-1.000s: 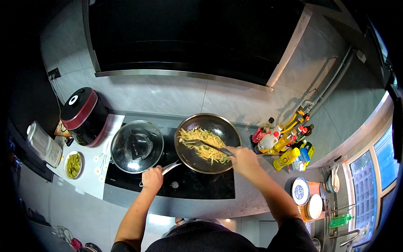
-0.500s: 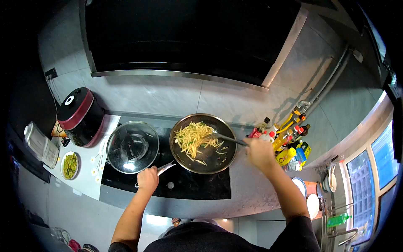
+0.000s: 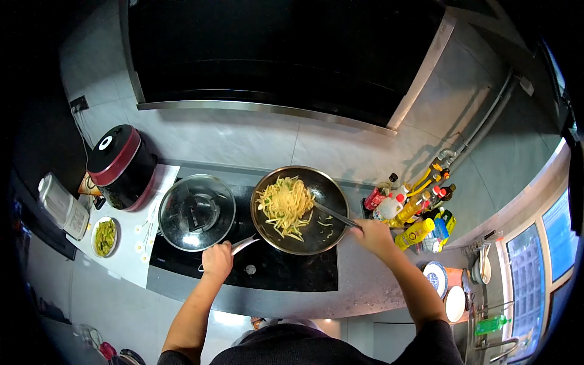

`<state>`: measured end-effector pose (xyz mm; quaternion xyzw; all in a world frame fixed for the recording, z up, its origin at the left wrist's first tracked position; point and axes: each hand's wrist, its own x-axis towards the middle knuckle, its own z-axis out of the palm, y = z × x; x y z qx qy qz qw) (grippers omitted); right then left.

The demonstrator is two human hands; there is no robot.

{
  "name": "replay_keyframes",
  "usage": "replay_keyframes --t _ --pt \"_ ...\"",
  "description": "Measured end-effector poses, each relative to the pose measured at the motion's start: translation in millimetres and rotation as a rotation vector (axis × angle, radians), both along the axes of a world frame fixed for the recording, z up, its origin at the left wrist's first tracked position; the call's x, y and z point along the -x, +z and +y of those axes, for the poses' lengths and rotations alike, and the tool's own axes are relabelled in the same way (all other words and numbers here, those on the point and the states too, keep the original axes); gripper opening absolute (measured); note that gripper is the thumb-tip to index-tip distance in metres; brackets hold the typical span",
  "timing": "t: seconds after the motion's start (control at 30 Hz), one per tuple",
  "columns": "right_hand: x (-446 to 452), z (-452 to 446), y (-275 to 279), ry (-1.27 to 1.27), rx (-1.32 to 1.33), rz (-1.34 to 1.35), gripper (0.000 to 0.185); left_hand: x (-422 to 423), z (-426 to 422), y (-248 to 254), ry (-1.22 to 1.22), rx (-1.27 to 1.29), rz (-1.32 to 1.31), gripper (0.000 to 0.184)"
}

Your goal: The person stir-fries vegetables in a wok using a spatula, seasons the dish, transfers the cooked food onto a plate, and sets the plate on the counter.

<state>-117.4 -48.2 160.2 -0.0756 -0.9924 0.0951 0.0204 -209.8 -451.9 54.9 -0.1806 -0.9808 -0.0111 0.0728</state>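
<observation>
My left hand (image 3: 218, 260) is closed round the wok's metal handle (image 3: 245, 244). The wok (image 3: 313, 243) rests on the right side of the black cooktop (image 3: 292, 273). Pale shredded food with green bits (image 3: 285, 205) is heaped in its left half, and a few shreds lie apart at the right. In my right hand (image 3: 372, 236) is a dark spatula (image 3: 336, 215), which reaches over the wok's right rim; its tip is hidden in the food. A glass-lidded pan (image 3: 197, 213) stands left of the wok.
A rice cooker (image 3: 121, 168), a white appliance (image 3: 63, 207) and a plate of green food (image 3: 105, 236) stand at the left. Sauce bottles (image 3: 415, 233) crowd the right back. Plates (image 3: 455, 303) and a faucet (image 3: 502, 350) are farther right. A range hood (image 3: 267, 108) hangs above.
My right hand and the spatula moved right, then slightly back down beside the wok's rim. The food shifted left and now heaps higher. My left hand keeps hold of the handle.
</observation>
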Motion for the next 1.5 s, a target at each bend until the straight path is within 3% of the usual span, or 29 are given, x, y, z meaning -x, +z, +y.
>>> replay_keyframes --t 0.17,0.27,0.37,0.47,0.6,0.7,0.83,0.9,1.03,1.13,1.2,1.3,1.43,1.5 --pt "-4 25 37 -0.012 -0.106 0.020 0.028 4 -1 -6 0.035 -0.012 -0.063 0.015" --pt "31 41 26 -0.197 -0.233 -0.206 0.027 5 -2 -8 0.039 -0.010 -0.088 0.018" --pt "75 47 -13 -0.019 0.148 -0.314 0.028 3 -1 1 -0.003 -0.009 -0.059 0.012" --pt "82 47 -67 0.134 0.484 -0.052 0.028 5 -2 -3 -0.019 0.019 -0.032 0.011" --pt "38 38 -14 0.195 0.171 0.119 0.025 7 -4 -9 -0.019 0.023 -0.028 0.010" --pt "19 43 42 0.180 0.017 -0.001 0.027 7 -5 -8 -0.029 0.006 -0.029 0.010" --pt "58 82 23 0.059 -0.135 -0.027 0.023 7 -5 -5 -0.033 -0.002 -0.043 0.009" --pt "95 80 13 0.035 0.013 -0.161 0.024 8 -6 -8 -0.042 -0.005 -0.039 0.009" --pt "145 30 12 0.182 0.126 -0.117 0.028 11 -6 -16 0.012 0.007 -0.086 0.019" --pt "132 1 38 0.341 0.009 -0.084 0.032 10 -4 -12 0.034 0.040 -0.124 0.019" --pt "117 -11 53 0.480 -0.090 -0.039 0.034 7 -2 -5 0.011 0.044 -0.075 0.009" --pt "85 -21 68 0.689 -0.219 0.071 0.038 4 -2 -2 0.001 0.037 -0.035 0.012" --pt "35 -14 85 0.709 -0.382 0.129 0.043 1 0 4 0.011 0.016 -0.030 0.011" --pt "5 -9 97 0.603 -0.414 0.114 0.045 2 0 3 0.016 0.012 -0.034 0.011"
